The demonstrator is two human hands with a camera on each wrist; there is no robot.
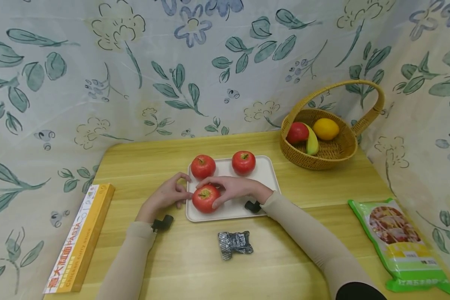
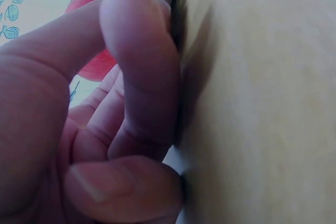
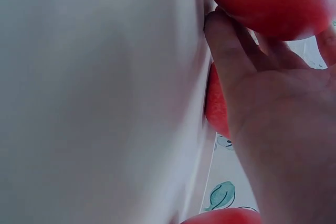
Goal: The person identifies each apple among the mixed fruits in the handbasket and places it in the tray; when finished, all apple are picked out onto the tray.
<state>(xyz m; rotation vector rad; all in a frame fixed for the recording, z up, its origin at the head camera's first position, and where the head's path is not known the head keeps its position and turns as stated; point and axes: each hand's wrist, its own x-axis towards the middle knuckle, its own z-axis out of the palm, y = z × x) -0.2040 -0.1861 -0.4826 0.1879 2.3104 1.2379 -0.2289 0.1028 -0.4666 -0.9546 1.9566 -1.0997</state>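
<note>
A white rectangular tray (image 1: 232, 214) bears three red apples. My right hand (image 1: 234, 187) grips the front-left apple (image 1: 205, 199), its thumb on the near right side and its fingers over the far side. In the right wrist view this apple (image 3: 273, 3) sits against the fingers, close to the tray's surface. Behind stand the back-left apple (image 1: 203, 166) and the back-right apple (image 1: 243, 162), both untouched. My left hand (image 1: 169, 192) rests beside the tray's left rim, fingers loosely bent, fingertips right at the rim. In the left wrist view its bent fingers (image 2: 142, 61) lie low against the wooden table.
A crumpled dark silvery packet (image 1: 235, 245) lies in front of the tray. At back right a wicker basket (image 1: 318, 160) holds a red fruit, a banana and a yellow fruit. A pasta box (image 1: 80, 237) lies at left, a green food bag (image 1: 401, 243) at right.
</note>
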